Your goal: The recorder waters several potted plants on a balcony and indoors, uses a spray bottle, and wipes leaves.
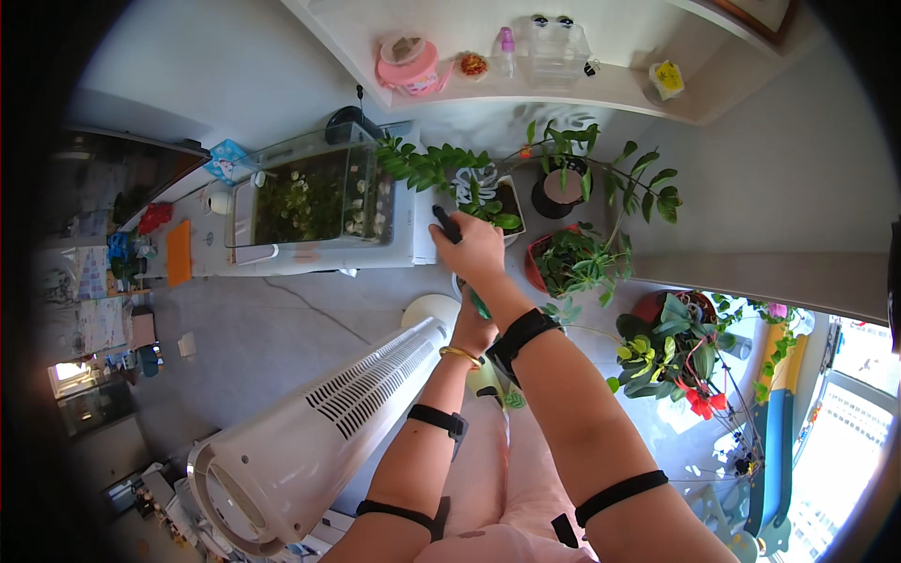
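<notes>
My right hand (476, 251) is closed around a black handle-like piece (447, 225), whose tip points up and to the left. The rest of that object is hidden by my fingers. Just below it my left hand (473, 327) is curled, partly covered by my right wrist. A teal-green sliver (480, 303) shows at its fingers; what it belongs to I cannot make out. Beyond my right hand a leafy plant (486, 208) grows from a rectangular pot (510, 202). Right of my hands stands a red pot (536, 266) with a bushy green plant (574, 263).
A tall white tower fan (324, 422) leans across the lower left. At the left a fish tank (314, 192) stands on a white cabinet (424, 230). A dark round pot (554, 199), a plant with red flowers (699, 399) and a wall shelf (469, 87) surround the spot.
</notes>
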Motion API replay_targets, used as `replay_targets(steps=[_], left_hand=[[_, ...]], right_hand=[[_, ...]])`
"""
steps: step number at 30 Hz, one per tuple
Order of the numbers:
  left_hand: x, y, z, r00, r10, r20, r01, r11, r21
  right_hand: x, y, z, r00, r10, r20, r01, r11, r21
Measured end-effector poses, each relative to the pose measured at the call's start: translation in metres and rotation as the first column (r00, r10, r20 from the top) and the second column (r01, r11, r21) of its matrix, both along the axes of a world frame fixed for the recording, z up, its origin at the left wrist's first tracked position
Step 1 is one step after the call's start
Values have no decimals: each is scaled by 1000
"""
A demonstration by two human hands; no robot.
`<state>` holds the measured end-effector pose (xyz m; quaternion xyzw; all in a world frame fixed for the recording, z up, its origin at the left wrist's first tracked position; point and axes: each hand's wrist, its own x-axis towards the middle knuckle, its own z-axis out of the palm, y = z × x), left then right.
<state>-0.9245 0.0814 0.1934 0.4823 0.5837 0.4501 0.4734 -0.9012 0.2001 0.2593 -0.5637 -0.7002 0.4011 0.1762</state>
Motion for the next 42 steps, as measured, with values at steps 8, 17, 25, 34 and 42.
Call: replay_targets(steps=[8, 17, 25, 34, 42], left_hand=[[27, 12, 10, 993, -109, -46, 97, 972, -216], [37, 77, 43, 825, -518, -226, 354, 785, -507], [41, 76, 40, 866, -476, -155, 363, 810, -461], [23, -59, 5, 981, -191, -19, 175, 932, -316], [40, -127, -1, 936, -351, -10, 304, 824, -479]], right_hand=[[62, 9, -30, 932, -339, -125, 331, 940, -86], [121, 42, -33, 562, -735, -379, 647, 676, -352], [123, 47, -36, 625, -732, -270, 698, 679, -226], [78, -71, -39, 915, -390, -103, 369, 913, -175], [117, -151, -49, 769, -600, -220, 560, 798, -221]])
